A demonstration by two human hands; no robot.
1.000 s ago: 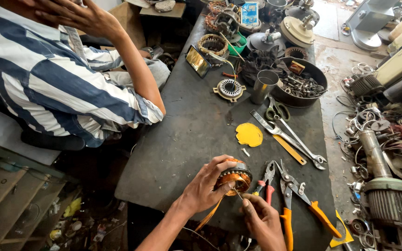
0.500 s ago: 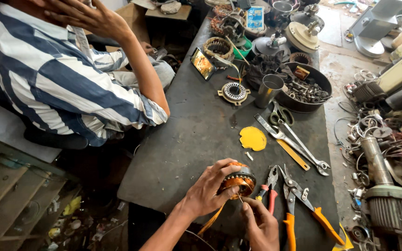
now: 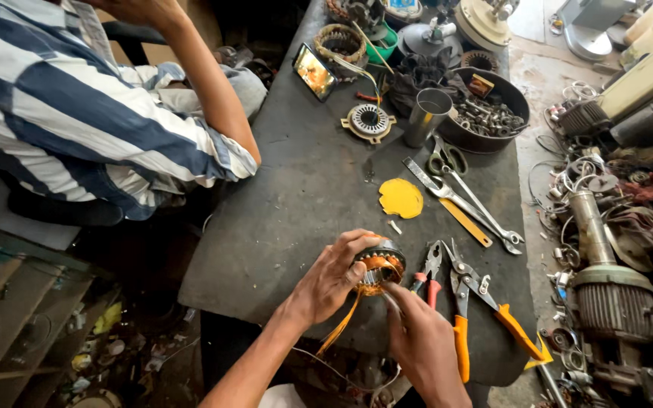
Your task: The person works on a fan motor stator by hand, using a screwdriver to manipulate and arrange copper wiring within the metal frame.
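Dark and dusty, the table [image 3: 296,219] was a long flat slab with lots of metal bits on it. At its near end the left hand [image 3: 334,276] was wrapped around a small round motor coil [image 3: 378,268]. The coil had a shiny metal ring and orange copper wire wound inside. The fingers hid most of its left side. The right hand [image 3: 421,344] pinched at the front of the coil with its fingertips, but it was hard to see if it held a wire. Flat orange strips [image 3: 340,326] hung down from the coil, past the table edge.

Just right of the coil lay red pliers [image 3: 426,273] and orange snips [image 3: 485,306]. Farther up sat a yellow disc [image 3: 400,198], a long wrench [image 3: 462,200] and scissors [image 3: 447,159]. A steel cup [image 3: 426,115] stood beside a dark bowl [image 3: 506,94] full of small metal parts. A round metal ring part [image 3: 369,122] and a lit phone [image 3: 314,72] lay near the far end.

Another person in a blue and white striped shirt [image 3: 77,113] sat at the left. Their head was cut off at the top. Rusty motors [image 3: 614,295] lay heaped on the floor at the right.

Since a second ago, both hands had stayed on the coil. The view had tipped down a little, so the far end of the table was cut off more.
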